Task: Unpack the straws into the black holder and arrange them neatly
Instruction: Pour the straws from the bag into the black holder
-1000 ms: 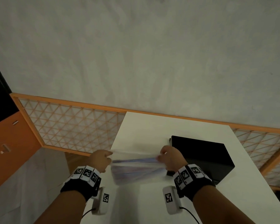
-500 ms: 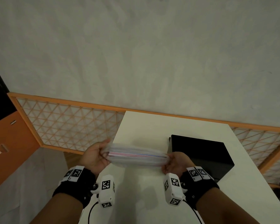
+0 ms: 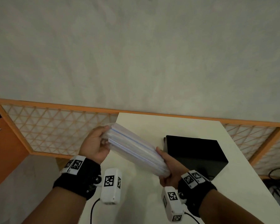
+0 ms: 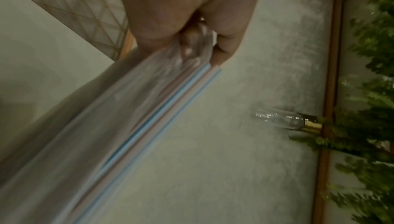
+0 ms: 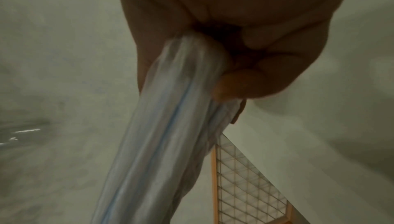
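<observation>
— Seen from the head camera? 
— Pack of straws [image 3: 135, 147] held in the air above the white table [image 3: 152, 126], slanting from upper left down to lower right. Still sealed in clear plastic; pale pink, white and blue lines showing through.

— Left hand [image 3: 94, 145]? 
— Curled round the far, higher end of the pack, thumb on one side, fingers [image 4: 224, 49] on the other. Crumpled wrapping bunched between them in the left wrist view, straws [image 4: 149, 118] running away down the frame.

— Right hand [image 3: 170, 168]? 
— Wrapped round the near, lower end, thumb lying along the top edge. Same grasp in the right wrist view: fingers [image 5: 251, 79] folded over the pack [image 5: 170, 126], palm behind. Blurred, so no finer detail to give.

— And the black holder [image 3: 194, 152]? 
— Standing on the table, just right of the pack's lower end and beside the right hand. Touching or not: cannot tell. Interior too dark to read.

— Anything else around? 
— Orange-framed lattice screen [image 3: 55, 126] behind the table, plain grey wall [image 3: 136, 54] above it. Black wristbands with square printed markers on both wrists, a white camera unit [image 3: 111, 185] hanging under each. In the left wrist view, a clear bulb with a brass base [image 4: 287, 121] against green foliage [image 4: 366, 93].
</observation>
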{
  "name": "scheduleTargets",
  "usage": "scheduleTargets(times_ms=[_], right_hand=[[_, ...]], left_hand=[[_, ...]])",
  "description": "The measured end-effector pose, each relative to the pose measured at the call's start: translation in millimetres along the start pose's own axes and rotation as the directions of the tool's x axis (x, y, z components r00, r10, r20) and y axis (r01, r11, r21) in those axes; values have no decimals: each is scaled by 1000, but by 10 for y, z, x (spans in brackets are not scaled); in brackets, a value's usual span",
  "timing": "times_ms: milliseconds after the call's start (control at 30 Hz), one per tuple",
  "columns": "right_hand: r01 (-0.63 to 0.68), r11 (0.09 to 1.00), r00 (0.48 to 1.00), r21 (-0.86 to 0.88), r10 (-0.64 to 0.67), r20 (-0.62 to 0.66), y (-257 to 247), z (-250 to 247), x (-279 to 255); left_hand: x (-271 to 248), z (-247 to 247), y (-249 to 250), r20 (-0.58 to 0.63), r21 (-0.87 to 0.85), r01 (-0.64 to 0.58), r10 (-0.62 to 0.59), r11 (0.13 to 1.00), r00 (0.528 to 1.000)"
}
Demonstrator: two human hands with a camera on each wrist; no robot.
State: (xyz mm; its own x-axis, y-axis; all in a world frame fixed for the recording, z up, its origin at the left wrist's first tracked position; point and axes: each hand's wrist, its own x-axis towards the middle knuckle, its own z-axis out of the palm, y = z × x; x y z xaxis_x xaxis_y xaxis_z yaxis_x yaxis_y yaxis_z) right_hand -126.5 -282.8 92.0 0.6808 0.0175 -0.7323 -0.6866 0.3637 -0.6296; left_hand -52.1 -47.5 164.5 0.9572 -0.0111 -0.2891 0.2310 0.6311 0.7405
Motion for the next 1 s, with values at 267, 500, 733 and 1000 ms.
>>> scheduleTargets(times_ms=[267, 500, 733, 1000], right_hand=[[270, 961, 948, -65, -277, -158, -879, -761, -375], [453, 888, 852, -84, -458, -253, -1357, -1609, -614], [495, 860, 811, -127, -510, -288, -1393, -2125, -567], [555, 752, 751, -356, -637, -174, -1338, -2253, -522]], left_hand=[[223, 735, -351, 189, 314, 171, -237, 934, 953], [261, 1494, -1014, 270, 540, 232, -427, 809, 863], [438, 1742, -1505, 310, 748, 63, -431, 661, 847], [588, 1753, -1722, 355, 918, -289, -237, 273, 904]])
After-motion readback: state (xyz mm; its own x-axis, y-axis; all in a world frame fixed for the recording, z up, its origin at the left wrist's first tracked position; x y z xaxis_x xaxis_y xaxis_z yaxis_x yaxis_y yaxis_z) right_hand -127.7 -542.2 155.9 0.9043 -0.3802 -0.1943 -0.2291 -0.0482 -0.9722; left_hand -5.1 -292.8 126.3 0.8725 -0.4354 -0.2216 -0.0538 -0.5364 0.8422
